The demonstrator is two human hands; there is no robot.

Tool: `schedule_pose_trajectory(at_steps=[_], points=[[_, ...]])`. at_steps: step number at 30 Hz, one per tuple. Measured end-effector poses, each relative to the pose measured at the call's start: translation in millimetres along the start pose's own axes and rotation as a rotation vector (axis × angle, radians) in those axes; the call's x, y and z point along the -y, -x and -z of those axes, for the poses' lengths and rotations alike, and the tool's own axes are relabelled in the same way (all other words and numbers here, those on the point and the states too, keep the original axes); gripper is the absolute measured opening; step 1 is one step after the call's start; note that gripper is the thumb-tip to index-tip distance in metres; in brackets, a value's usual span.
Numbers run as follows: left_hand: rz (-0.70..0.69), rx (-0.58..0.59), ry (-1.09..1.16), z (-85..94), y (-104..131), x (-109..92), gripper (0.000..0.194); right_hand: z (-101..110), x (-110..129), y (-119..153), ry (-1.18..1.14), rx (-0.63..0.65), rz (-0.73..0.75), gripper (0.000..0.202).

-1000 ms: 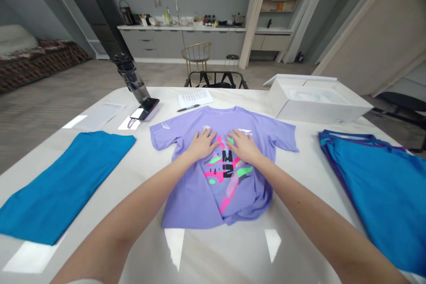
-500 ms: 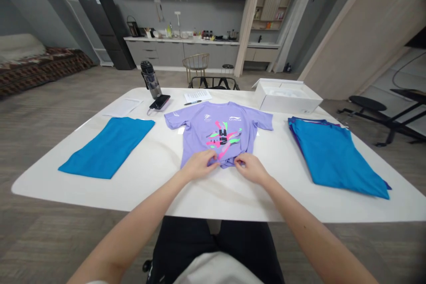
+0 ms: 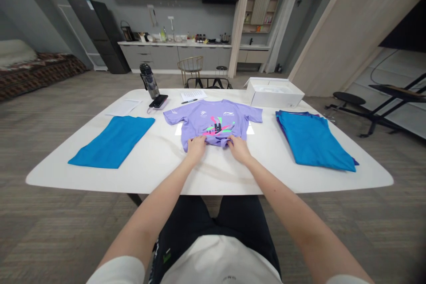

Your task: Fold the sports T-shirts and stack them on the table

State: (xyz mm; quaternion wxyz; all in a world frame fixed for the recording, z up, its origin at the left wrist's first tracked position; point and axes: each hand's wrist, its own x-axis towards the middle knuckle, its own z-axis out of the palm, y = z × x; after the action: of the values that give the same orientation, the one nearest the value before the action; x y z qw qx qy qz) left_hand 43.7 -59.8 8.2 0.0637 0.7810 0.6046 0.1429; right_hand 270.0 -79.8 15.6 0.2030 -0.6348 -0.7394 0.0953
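Note:
A purple T-shirt (image 3: 216, 115) with a pink, green and black print lies front up on the white table (image 3: 159, 159), its collar pointing away from me. Its lower edge is bunched up toward the print. My left hand (image 3: 197, 146) has its fingers closed on the left part of the bunched hem. At the right part of the same hem, my right hand (image 3: 238, 146) pinches the cloth. A folded blue cloth (image 3: 115, 142) lies to the left. On the right sits a stack of folded blue and purple garments (image 3: 314, 140).
Toward the back stand a dark bottle (image 3: 149, 82), a phone (image 3: 159, 101), papers (image 3: 124, 107), a sheet (image 3: 194, 94) with a pen (image 3: 189, 101), and an open white box (image 3: 274, 93). A chair (image 3: 208, 83) is behind the far edge.
Both hands have moved forward, away from me, and the shirt's lower part is now gathered further up toward the print. The camera view has shifted a little.

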Motion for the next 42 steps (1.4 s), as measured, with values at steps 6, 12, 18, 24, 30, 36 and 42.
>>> schedule_pose_trajectory(at_steps=[6, 12, 18, 24, 30, 36, 42], points=[[-0.073, -0.083, 0.232, 55.2, -12, 26, 0.036, 63, -30, 19, -0.342, -0.205, -0.03, 0.029], [0.025, -0.201, -0.004, 84.2, 17, 10, 0.034, 106, -60, 59, -0.221, -0.034, -0.137, 0.025], [-0.208, -0.009, -0.015, 38.2, 93, -43, 0.029, 84, -88, 111, -0.079, 0.266, -0.128, 0.017], [-0.295, 0.098, -0.013, 14.5, 115, -54, 0.034, 74, -57, 142, -0.044, 0.009, 0.055, 0.04], [-0.314, 0.145, -0.054, 18.1, 125, -37, 0.032, 71, -39, 162, 0.225, 0.097, 0.008, 0.028], [-0.279, 0.1, -0.173, 30.9, 139, -6, 0.032, 73, -67, 175, 0.255, 0.059, -0.073, 0.03], [-0.157, 0.049, -0.23, 41.1, 136, 12, 0.033, 87, -63, 182, 0.218, -0.072, -0.043, 0.032]])
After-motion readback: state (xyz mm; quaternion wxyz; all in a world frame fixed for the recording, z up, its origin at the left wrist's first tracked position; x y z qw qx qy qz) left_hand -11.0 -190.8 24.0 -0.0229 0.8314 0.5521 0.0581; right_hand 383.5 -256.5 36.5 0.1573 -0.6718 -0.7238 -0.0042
